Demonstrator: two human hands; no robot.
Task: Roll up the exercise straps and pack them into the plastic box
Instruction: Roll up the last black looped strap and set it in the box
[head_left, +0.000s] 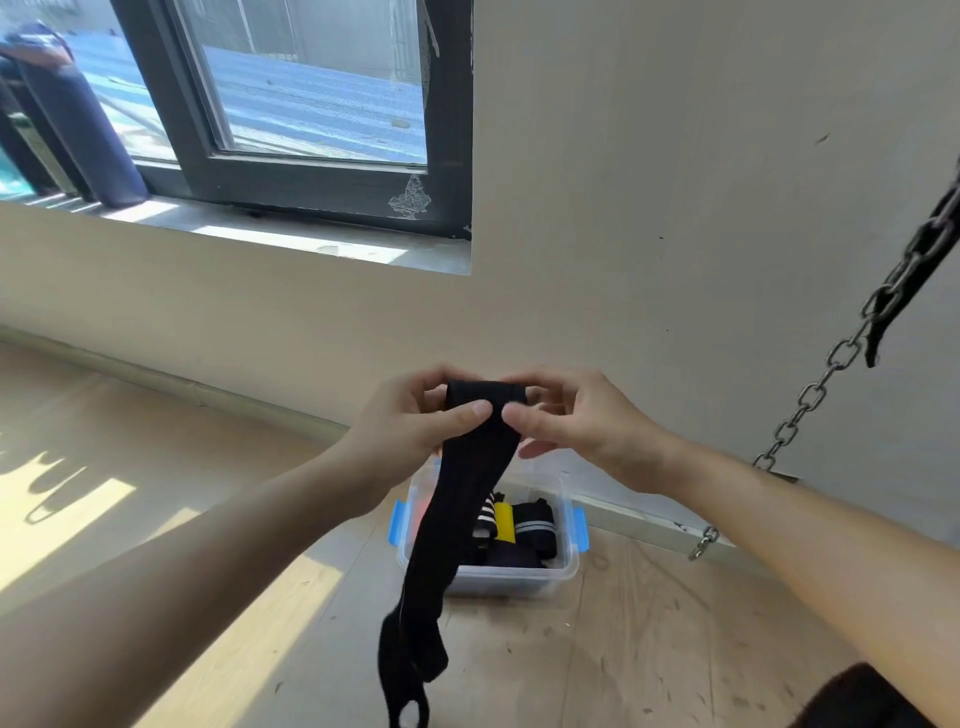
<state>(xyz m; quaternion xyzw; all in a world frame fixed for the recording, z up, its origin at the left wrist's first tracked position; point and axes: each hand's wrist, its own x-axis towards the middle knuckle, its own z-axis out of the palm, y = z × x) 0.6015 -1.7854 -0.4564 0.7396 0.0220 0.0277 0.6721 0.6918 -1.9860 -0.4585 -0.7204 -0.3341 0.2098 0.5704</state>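
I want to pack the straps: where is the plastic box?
Head view, lower centre: the plastic box stands on the floor, behind the hanging black strap.

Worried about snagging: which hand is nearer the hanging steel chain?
Right. The right hand pinches the black fabric strap left of the steel chain; the left hand grips the strap farther left.

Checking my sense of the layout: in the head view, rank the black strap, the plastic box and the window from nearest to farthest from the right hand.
1. black strap: pinched by the right hand itself.
2. plastic box: on the floor, below the hand.
3. window: high on the wall, far left.
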